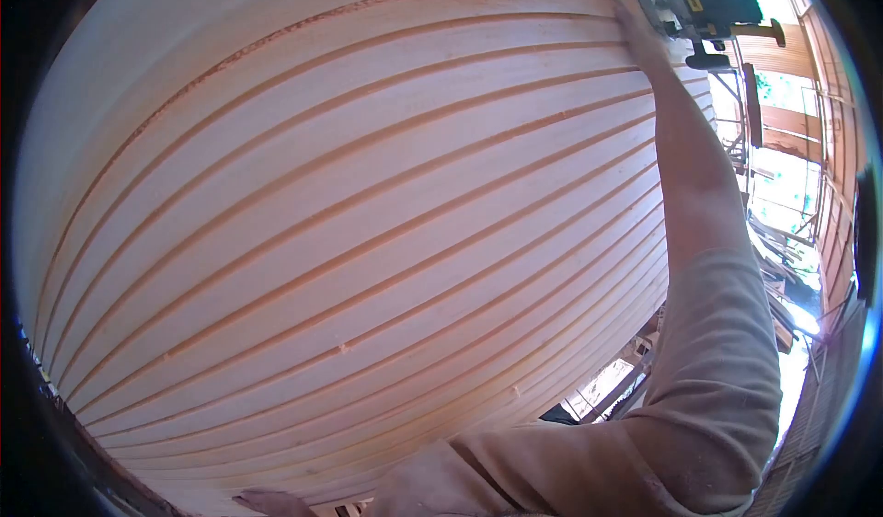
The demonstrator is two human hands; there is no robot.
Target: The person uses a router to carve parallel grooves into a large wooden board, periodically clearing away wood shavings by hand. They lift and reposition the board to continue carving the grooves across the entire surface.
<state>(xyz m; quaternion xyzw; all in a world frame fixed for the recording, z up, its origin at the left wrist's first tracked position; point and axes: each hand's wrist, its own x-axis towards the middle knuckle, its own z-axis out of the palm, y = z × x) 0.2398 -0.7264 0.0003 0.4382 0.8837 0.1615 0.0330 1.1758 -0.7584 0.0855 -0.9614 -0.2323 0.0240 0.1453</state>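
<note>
A large pale wooden panel (368, 186) with several long parallel grooves fills most of the view and looks bowed through the lens. My right hand (641, 43), slightly blurred, lies flat on its upper right part with the arm stretched out. Nothing shows in its grasp. Just to the right of that hand, a dark router (713, 2) with a yellow label and a round base sits at the panel's edge. My left hand (271, 501) shows only partly at the bottom edge, its fingers extended along the panel's near side; the rest is cut off.
Rough reddish wood dust lines the topmost groove (303, 22). Beyond the panel on the right, stacked timber pieces (777, 278) lie near a bright opening. A corrugated wall (832, 103) stands at the far right.
</note>
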